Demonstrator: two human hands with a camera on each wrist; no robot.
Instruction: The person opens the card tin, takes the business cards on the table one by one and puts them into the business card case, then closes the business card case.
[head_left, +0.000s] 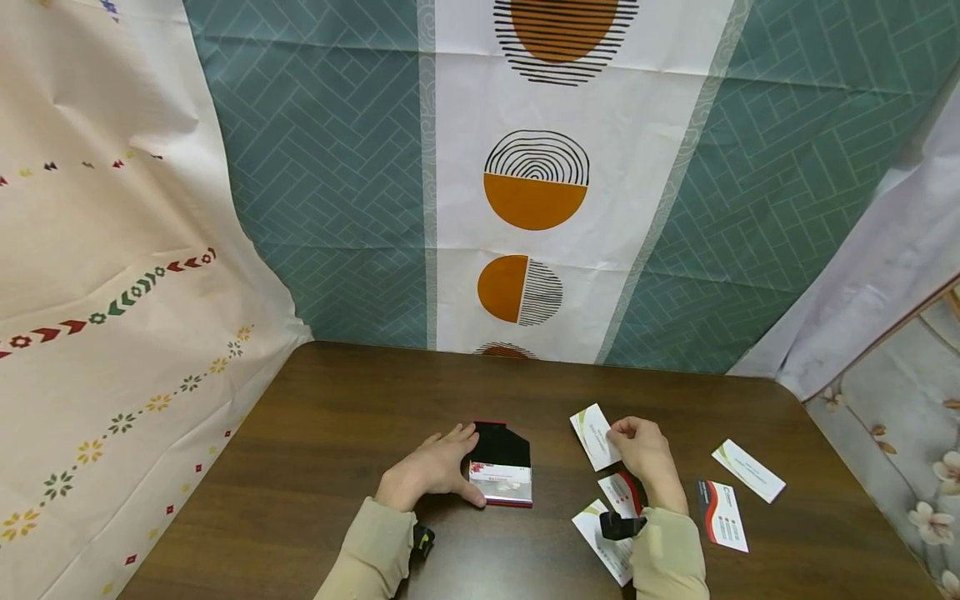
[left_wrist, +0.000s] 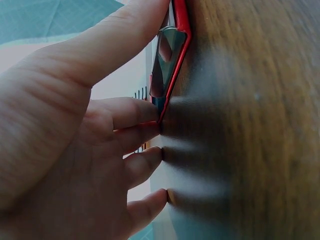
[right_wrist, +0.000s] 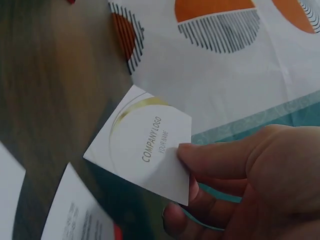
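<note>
A black and red business card holder [head_left: 501, 443] lies open on the table, a white and red card [head_left: 500, 472] showing on its near half. My left hand [head_left: 438, 468] holds its left side, thumb at the near corner and index finger at the far corner. In the left wrist view, the red edge of the holder [left_wrist: 184, 25] runs beside the thumb, and the other fingertips reach down to the table. Between thumb and fingers, my right hand [head_left: 643, 454] pinches a white business card [right_wrist: 145, 145] with a green-gold curve, tilted above the table.
Under the right wrist lie a red and white card [head_left: 621, 493] and another white card [head_left: 603, 542]. Farther right are a white card [head_left: 748, 470] and a dark, red and white card [head_left: 723, 515]. A patterned curtain [head_left: 360, 208] hangs behind the brown table [head_left: 300, 467].
</note>
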